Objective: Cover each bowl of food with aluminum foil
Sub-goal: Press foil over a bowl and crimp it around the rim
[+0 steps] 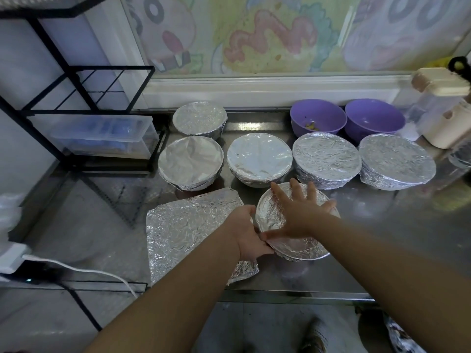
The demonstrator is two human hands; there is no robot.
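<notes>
Right hand [298,212] presses spread fingers flat atop the round foil-covered bowl [303,247]; left hand [244,233] pinches its eight-o'clock rim with curled fingers.

Kitchen, food-prep corner. Stainless steel counter [382,250] against wall. Foil-covered bowls [259,159] in rows; purple bowls [318,121] uncovered behind, one with food scraps. Loose foil sheet [188,230]. Cream-lidded storage containers [443,108] at right. Black metal rack [76,80] holding clear plastic box [107,135]. Cartoon mural [267,34] behind.
</notes>
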